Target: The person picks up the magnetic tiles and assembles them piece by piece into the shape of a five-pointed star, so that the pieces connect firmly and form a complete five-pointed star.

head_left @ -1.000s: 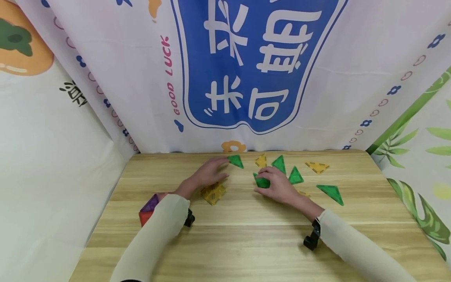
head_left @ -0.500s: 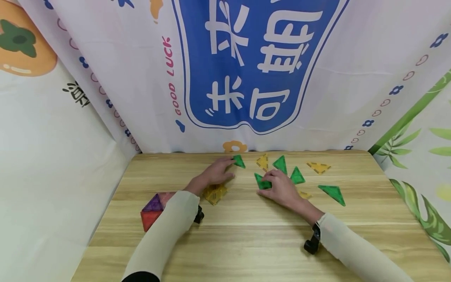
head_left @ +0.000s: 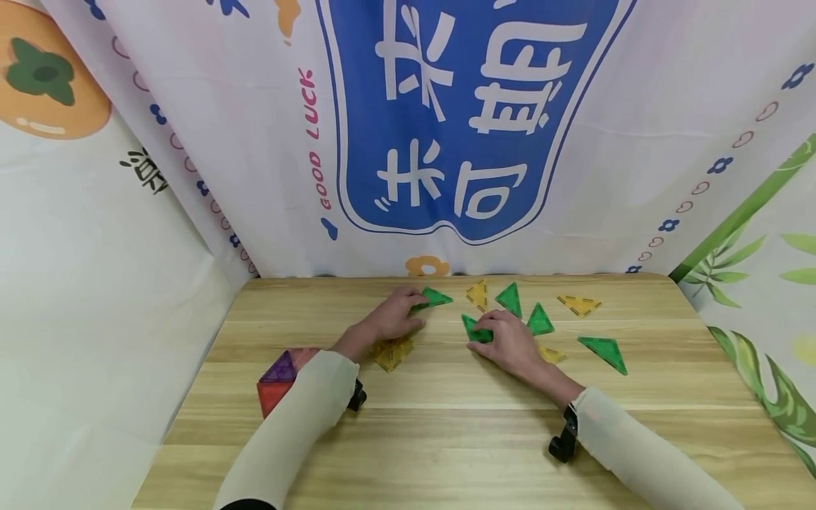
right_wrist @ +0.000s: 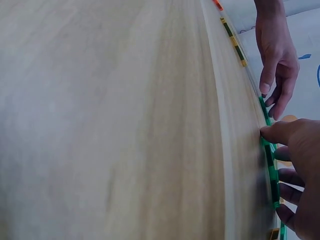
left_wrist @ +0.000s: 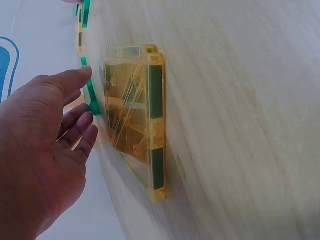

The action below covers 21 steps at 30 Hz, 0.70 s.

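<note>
Five green and three loose amber triangles lie on the table (head_left: 414, 439). At the left hand's eight o'clock are three tiles: a purple tile (head_left: 278, 368), a red tile (head_left: 274, 397) and a pink tile (head_left: 302, 357). The left hand (head_left: 395, 315), thumb spread from fingers, touches a green triangle (head_left: 438, 297) at its two o'clock; amber pieces (head_left: 390, 356) at six, uncountable. The right hand (head_left: 510, 341) pinches a second green triangle (head_left: 469, 327) between thumb and fingers, towards ten; amber triangle (head_left: 477, 294) at eleven, third green triangle (head_left: 510, 300) at twelve.
</note>
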Each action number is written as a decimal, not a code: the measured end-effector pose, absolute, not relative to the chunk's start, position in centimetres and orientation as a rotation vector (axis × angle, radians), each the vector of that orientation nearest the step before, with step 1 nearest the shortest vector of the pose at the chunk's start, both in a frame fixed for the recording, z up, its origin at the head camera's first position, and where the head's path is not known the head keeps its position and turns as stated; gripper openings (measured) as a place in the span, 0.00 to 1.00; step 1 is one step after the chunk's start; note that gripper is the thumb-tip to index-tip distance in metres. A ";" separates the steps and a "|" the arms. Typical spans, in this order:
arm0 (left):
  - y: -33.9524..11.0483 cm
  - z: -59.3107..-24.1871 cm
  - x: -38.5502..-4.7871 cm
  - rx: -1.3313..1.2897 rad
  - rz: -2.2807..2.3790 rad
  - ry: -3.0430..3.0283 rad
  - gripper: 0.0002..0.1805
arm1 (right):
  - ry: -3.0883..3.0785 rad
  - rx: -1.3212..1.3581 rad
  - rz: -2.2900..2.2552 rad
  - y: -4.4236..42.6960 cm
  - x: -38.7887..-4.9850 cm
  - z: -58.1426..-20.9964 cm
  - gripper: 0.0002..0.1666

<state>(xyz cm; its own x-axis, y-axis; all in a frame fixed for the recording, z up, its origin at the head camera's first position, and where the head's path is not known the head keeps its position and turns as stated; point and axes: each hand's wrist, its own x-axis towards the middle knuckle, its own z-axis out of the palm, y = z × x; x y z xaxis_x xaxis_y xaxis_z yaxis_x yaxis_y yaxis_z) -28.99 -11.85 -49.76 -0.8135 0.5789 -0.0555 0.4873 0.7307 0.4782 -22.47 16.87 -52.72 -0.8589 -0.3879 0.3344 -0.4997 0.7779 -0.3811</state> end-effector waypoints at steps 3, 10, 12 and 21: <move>-11.8 -49.7 -29.1 0.853 0.703 2.733 0.27 | -2.726 0.703 0.712 16.9 -22.5 -52.8 0.18; -12.0 -49.9 -30.1 0.942 0.687 2.729 0.32 | -2.732 0.703 0.774 17.3 -22.4 -52.6 0.20; -12.1 -49.9 -30.4 0.952 0.707 2.704 0.34 | -2.738 0.671 0.781 17.4 -22.2 -52.6 0.22; -11.7 -49.7 -30.8 0.922 0.727 2.642 0.32 | -2.735 0.657 0.806 17.6 -22.3 -52.8 0.21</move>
